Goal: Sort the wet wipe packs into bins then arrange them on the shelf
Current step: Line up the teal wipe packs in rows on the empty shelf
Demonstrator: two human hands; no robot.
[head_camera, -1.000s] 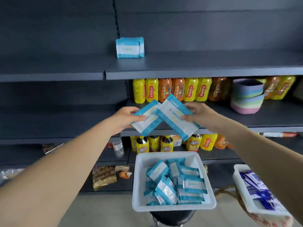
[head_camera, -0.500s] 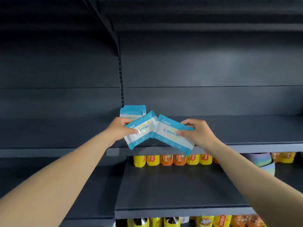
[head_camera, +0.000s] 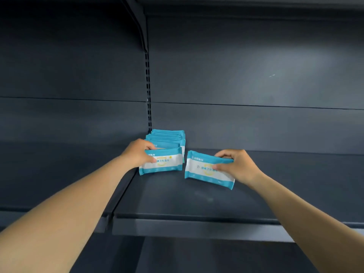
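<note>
Head view: the left hand (head_camera: pixel 137 154) is pinching a wet wipe pack (head_camera: pixel 161 161) upright — thumb on its front, fingers curled behind — just ahead of a row of packs (head_camera: pixel 167 136) standing at the shelf's back. The right hand (head_camera: pixel 236 166) is gripping a 2nd pack (head_camera: pixel 206 170), tilted, glossy blue-and-white film. Both arms are reaching forward over the dark metal shelf (head_camera: pixel 177 201).

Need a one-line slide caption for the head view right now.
Each hand, left hand and right hand, holds a wipe pack by the row of packs on the shelf.
</note>
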